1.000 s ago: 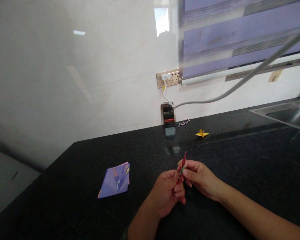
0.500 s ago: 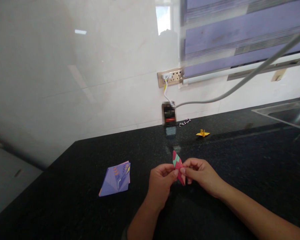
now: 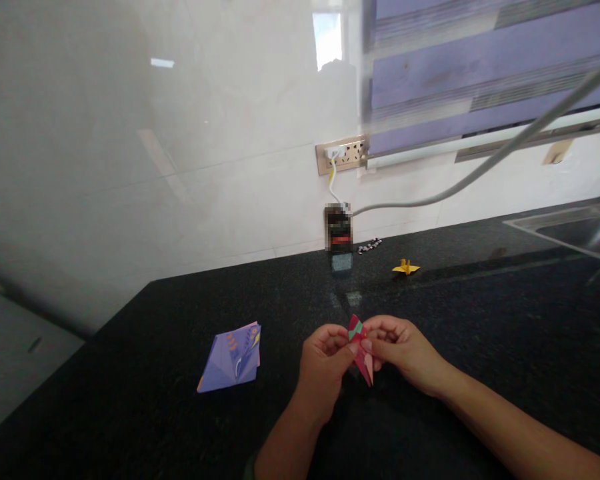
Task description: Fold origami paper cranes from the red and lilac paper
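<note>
Where one lower tip showed before, the red paper [image 3: 362, 363] pinched between left hand [image 3: 324, 363] and right hand [image 3: 397, 343] above the worktop [image 3: 290, 293] now shows two, suggesting its folding goes on

Red folded piece [image 3: 363, 363]: paper. Purple sheets [image 3: 233, 360]: matt paper. Countertop [image 3: 280, 290]: polished, stone-like. Wall [image 3: 240, 113]: glossy, smooth. Sink [image 3: 535, 231]: shiny metal.
</note>
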`<state>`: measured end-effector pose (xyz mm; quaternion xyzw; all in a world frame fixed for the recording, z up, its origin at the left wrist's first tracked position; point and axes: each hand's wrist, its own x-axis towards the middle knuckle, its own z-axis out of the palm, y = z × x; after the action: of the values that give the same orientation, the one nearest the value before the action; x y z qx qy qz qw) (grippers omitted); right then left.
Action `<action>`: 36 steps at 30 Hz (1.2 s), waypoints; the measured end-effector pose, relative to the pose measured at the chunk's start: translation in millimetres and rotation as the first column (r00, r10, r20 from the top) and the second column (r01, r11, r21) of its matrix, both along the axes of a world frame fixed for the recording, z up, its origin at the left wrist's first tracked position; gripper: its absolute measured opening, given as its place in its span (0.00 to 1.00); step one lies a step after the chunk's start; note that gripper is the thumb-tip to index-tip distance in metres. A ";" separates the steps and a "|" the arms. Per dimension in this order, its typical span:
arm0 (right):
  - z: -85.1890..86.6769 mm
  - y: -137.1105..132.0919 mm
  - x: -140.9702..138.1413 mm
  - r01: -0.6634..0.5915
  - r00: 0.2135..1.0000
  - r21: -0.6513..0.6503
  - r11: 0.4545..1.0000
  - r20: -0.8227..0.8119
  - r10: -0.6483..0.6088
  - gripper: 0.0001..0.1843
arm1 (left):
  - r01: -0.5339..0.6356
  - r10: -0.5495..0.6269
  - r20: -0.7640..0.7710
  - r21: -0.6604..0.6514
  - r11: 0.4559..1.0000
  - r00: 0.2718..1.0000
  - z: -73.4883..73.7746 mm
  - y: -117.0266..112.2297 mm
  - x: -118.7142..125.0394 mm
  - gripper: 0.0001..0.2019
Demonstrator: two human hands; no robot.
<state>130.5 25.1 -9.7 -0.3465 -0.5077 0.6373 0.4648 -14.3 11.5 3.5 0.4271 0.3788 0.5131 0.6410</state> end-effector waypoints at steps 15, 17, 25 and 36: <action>-0.1 2.9 9.0 0.097 0.980 0.275 0.956 0.138 -0.140 0.04 | 0.099 -0.096 0.022 -0.172 0.980 0.995 -1.7 1.4 -1.1 0.14; 1.3 2.2 9.2 0.100 0.957 0.416 0.904 0.207 -0.201 0.06 | 0.122 -0.130 -0.046 -0.142 0.982 0.991 -1.3 1.3 -0.9 0.16; 2.8 -2.4 2.1 0.089 0.972 0.246 0.965 0.192 -0.138 0.11 | 0.019 -0.021 -0.043 -0.064 0.998 0.999 -5.6 2.4 -1.3 0.10; 4.8 0.7 6.0 -0.012 0.966 0.221 0.975 0.256 -0.046 0.10 | -0.043 0.059 -0.183 0.092 0.995 0.981 -3.9 2.2 -1.1 0.07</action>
<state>136.5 25.8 -4.9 -0.3774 -0.6287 0.5223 0.4354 -15.4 13.8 -0.4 0.4908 0.4246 0.5036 0.5703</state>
